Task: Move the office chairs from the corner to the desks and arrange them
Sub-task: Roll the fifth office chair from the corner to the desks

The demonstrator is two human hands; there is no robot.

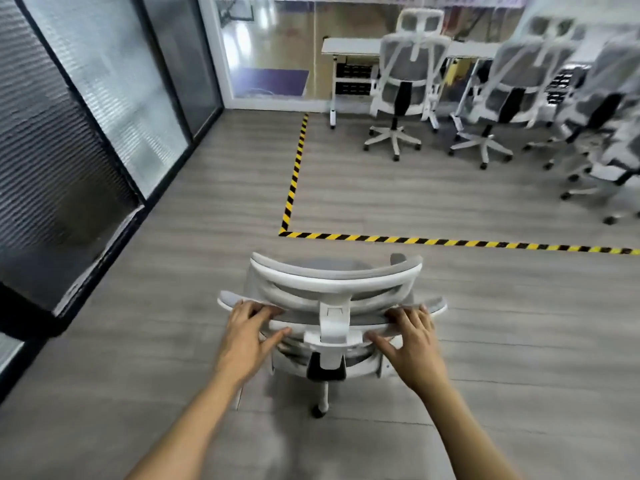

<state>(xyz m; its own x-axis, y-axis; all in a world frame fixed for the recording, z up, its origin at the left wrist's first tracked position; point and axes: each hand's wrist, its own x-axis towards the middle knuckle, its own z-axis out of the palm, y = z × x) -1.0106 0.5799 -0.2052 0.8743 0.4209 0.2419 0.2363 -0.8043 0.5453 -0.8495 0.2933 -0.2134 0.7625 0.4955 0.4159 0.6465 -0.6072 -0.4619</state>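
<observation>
A white-framed office chair (334, 289) with grey mesh stands right in front of me, seen from behind and above. My left hand (247, 336) grips the left side of its backrest top, and my right hand (414, 344) grips the right side. Several matching chairs stand at the back right, the nearest ones being a chair (403, 84) at the left end and a chair (509, 95) beside it, both facing white desks (349, 46) along the far glass wall.
Yellow-black hazard tape (294, 178) marks an L on the grey floor ahead, running away from me and off to the right. Dark-framed glass partitions (86, 133) line the left side. More chairs (609, 140) crowd the right edge.
</observation>
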